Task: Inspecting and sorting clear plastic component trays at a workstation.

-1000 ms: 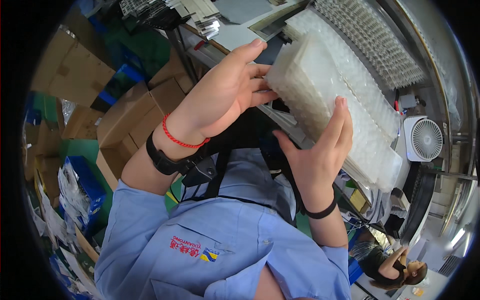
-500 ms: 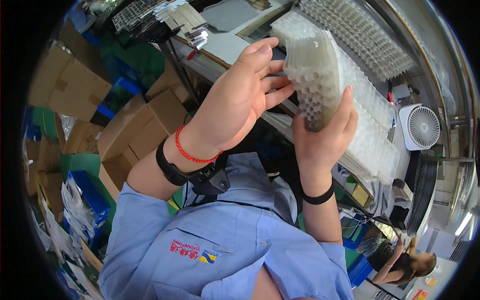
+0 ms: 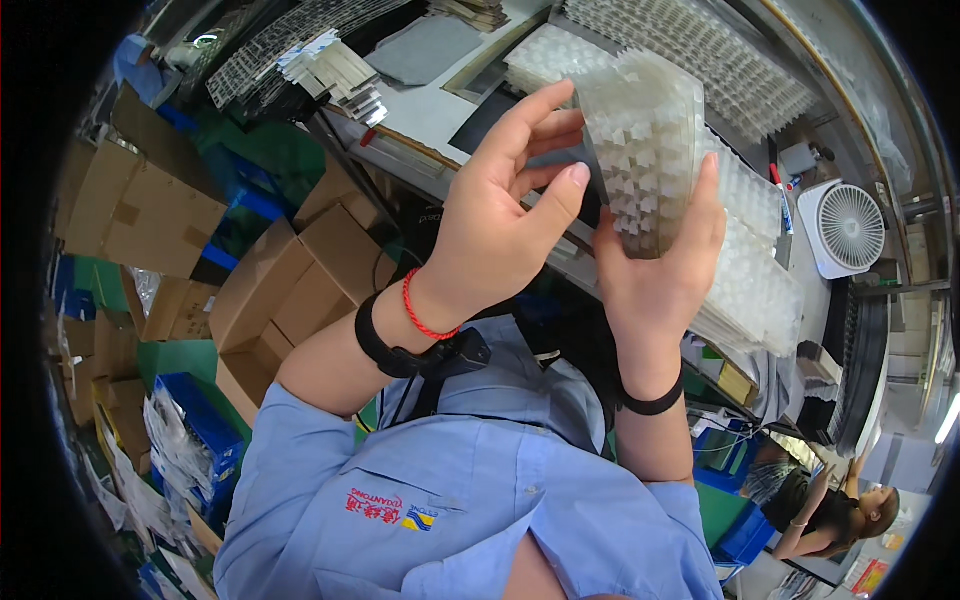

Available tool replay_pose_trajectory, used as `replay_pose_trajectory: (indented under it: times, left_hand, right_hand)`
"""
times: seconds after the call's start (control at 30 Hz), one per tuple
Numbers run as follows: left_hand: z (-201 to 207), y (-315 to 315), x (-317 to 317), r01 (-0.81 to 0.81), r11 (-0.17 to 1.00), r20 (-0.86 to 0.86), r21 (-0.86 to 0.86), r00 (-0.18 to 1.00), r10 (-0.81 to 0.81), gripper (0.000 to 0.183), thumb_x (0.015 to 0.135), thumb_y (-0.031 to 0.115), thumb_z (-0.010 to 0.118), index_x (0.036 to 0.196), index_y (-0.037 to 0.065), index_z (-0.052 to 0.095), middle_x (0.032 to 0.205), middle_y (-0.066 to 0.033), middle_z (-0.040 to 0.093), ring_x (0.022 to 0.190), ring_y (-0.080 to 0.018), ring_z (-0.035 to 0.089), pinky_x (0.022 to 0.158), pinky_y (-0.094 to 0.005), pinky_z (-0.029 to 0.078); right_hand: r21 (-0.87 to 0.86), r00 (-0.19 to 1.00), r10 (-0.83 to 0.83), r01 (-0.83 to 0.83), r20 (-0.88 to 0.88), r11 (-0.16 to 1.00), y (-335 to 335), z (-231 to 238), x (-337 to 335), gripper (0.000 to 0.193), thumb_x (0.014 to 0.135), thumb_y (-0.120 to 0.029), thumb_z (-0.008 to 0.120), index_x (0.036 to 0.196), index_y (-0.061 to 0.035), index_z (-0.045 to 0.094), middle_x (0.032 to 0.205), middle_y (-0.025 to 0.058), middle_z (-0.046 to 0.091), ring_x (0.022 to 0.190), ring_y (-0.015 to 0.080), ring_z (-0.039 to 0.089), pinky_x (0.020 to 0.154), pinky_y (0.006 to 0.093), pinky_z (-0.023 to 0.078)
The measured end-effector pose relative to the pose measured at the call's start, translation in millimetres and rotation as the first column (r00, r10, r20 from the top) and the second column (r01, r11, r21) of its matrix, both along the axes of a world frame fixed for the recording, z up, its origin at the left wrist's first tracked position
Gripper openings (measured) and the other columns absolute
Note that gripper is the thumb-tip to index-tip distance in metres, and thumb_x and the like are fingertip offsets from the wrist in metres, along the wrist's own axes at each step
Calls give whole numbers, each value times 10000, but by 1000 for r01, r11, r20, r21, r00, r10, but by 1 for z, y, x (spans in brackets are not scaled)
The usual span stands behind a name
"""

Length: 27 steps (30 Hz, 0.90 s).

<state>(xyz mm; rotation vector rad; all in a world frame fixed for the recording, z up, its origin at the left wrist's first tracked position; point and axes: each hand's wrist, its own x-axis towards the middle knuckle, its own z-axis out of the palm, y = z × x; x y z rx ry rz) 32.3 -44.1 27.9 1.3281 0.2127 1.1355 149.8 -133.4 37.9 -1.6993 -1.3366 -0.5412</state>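
Observation:
A clear plastic tray (image 3: 648,150) with rows of small moulded pockets is held up on edge above the workbench. My right hand (image 3: 660,270) grips it from below, fingers up its right side. My left hand (image 3: 500,215) rests its fingers against the tray's left edge and top. A red cord and a black band circle my left wrist, a black band my right. More clear pocketed trays (image 3: 750,270) lie stacked flat on the bench behind it.
A small white fan (image 3: 848,226) stands at the right of the bench. Long pocketed trays (image 3: 700,50) lie at the far side. Cardboard boxes (image 3: 290,290) and blue bins (image 3: 205,420) crowd the floor at left. Another person (image 3: 835,505) sits at lower right.
The tray has been lifted from lying flat on the stack and turned up on edge, closer to me. Both hands have risen with it.

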Motion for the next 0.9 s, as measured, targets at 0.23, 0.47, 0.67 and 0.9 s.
replay_pose_trajectory:
  times: [0.23,0.47,0.67,0.9]
  left_hand:
    - [-3,-4,9,-138,987,-14,86,990,139,560,873,104,658,1369,6,418,1281,-175,515,1197,-240,518,935,-353,501]
    - [-5,-4,7,-220,947,-102,235,963,249,543,858,108,644,1353,17,441,1225,-145,539,1145,-243,540,896,-348,506]
    - [-9,0,2,-271,902,-91,335,944,318,509,848,70,603,1334,21,458,1221,-140,541,1119,-245,546,882,-349,484]
    - [-6,-5,-12,-331,788,-90,519,896,436,513,815,77,625,1305,10,491,1114,-135,565,978,-231,566,777,-331,482]
  right_hand:
    - [14,1000,5,-5,5,1000,-1,1,2,877,595,24,731,1388,56,359,1103,233,549,988,388,556,841,439,454]
    - [9,1000,11,-11,20,1000,-2,2,4,875,590,26,723,1387,58,361,1097,230,549,977,382,552,837,438,450]
    - [-21,999,3,-4,-35,1000,-4,0,5,893,579,31,722,1395,53,359,1096,215,550,990,368,544,850,432,439]
    - [-17,1000,21,-21,-23,1000,-4,-2,4,907,570,37,727,1400,44,361,1115,199,547,1017,356,534,870,422,429]
